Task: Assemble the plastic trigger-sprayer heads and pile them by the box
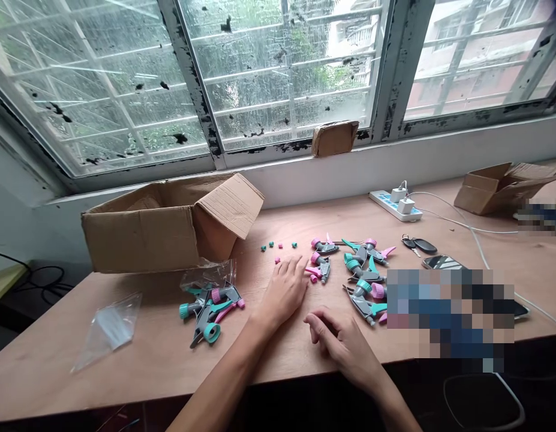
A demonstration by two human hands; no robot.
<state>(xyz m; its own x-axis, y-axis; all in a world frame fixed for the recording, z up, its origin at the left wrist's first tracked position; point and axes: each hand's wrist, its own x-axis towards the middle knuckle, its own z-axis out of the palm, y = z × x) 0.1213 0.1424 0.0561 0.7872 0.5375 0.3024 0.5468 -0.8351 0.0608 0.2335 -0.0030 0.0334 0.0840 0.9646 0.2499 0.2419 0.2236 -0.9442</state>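
My left hand lies palm down on the table with its fingers stretched forward. Just past its fingertips are several tiny caps, among them a pink cap and a teal cap. Right beside those fingers sits a grey spray trigger head with a pink collar and lever. My right hand rests nearer the table edge, its fingers curled in loosely, and I see nothing in it. Several more grey, teal and pink trigger heads are heaped to its right. Another pile of trigger heads lies left of my left forearm.
An open cardboard box stands at the back left, with a clear plastic bag in front. At the right are a power strip, keys, a phone and a smaller box. A pixelated patch hides part of the right side.
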